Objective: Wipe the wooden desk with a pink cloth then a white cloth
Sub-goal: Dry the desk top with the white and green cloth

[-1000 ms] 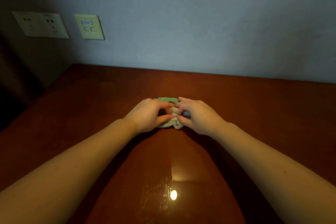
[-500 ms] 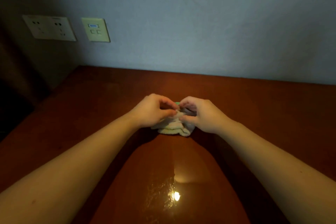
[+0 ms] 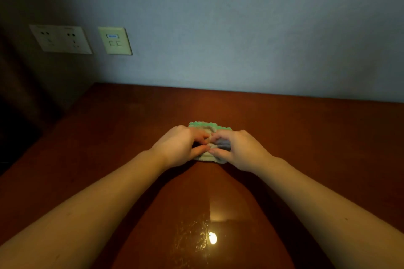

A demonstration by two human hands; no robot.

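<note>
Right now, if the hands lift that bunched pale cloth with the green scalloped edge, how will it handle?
Probably floppy: the bunched pale cloth is crumpled in folds between the left hand and right hand. Likely light, since fingertip pinches hold it. On the glossy wooden desk it would probably slide rather than roll.

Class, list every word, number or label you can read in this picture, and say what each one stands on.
Blue label on the small wall plate: too blurred to read.
Faint marks on the double socket plate: too small to read.
Cloth and wooden desk: no text visible.
Nothing here can be quoted.
</note>
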